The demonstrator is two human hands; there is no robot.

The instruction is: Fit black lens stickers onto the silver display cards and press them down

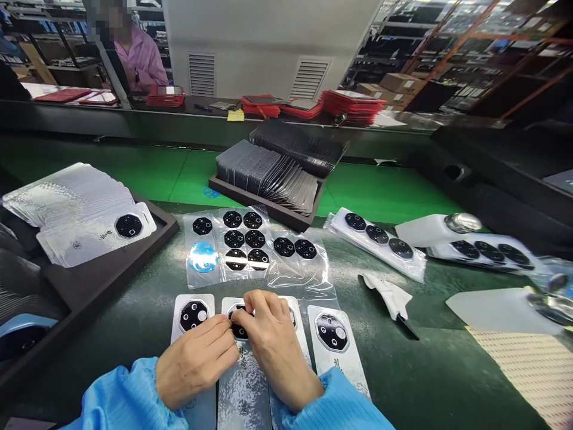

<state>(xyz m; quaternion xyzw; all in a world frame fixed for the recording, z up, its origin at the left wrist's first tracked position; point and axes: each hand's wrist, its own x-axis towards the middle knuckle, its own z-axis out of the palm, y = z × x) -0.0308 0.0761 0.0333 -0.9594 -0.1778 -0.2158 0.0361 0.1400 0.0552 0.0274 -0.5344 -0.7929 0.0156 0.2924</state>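
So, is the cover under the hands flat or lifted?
Flat: the cover lies on the table among similar covers, left hand and right hand touching it.

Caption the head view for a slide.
Left hand and right hand touch a black octagonal lens piece on a phone back cover; sheets of like pieces beyond.
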